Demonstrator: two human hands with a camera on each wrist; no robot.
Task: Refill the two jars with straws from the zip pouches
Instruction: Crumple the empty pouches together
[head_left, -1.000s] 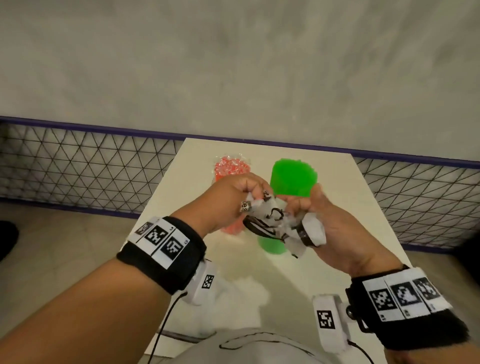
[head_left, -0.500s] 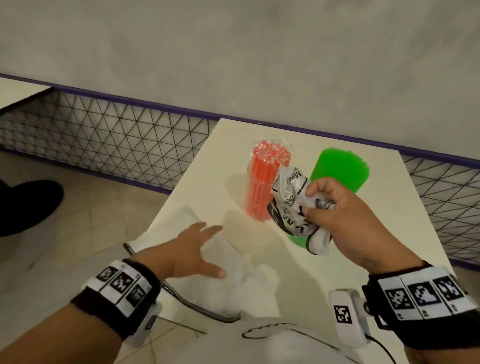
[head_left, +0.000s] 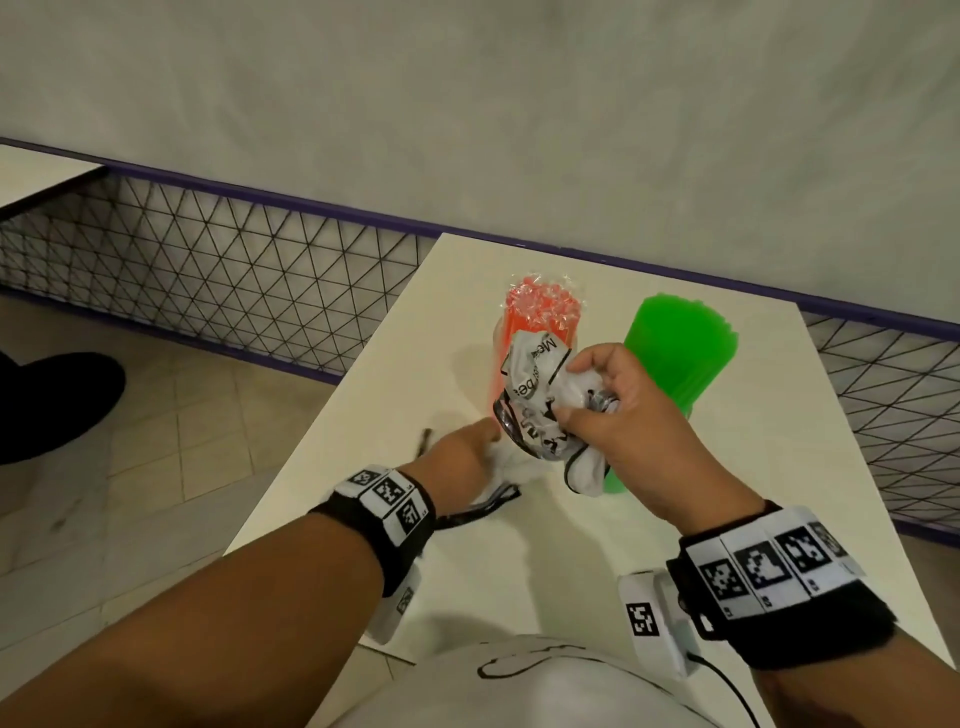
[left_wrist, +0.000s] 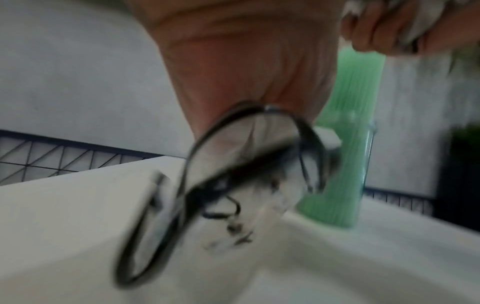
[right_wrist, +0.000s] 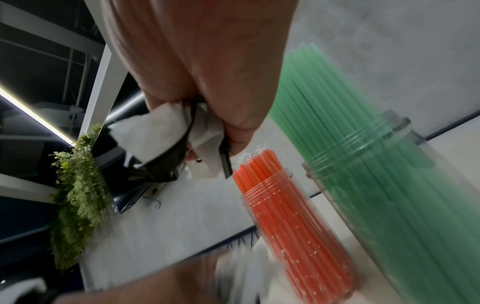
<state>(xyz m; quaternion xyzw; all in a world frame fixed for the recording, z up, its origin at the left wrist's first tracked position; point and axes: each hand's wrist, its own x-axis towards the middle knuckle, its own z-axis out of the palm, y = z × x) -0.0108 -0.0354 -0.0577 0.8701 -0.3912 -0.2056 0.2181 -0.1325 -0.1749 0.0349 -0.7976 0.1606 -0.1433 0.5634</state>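
Evidently both jars are stocked — the orange straws and the green straws stand upright at the far end of the white table, so I read this as clearing up. My right hand is clenched on a crumpled empty pouch held just before the jars, while my left hand gathers the second pouch off the table — pinching, I think, though blur hides its fingers. Behind run a mesh railing and a grey wall.

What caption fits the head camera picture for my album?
Right hand scrunches an empty pouch while left hand grabs another pouch beside jars of orange straws and green straws.
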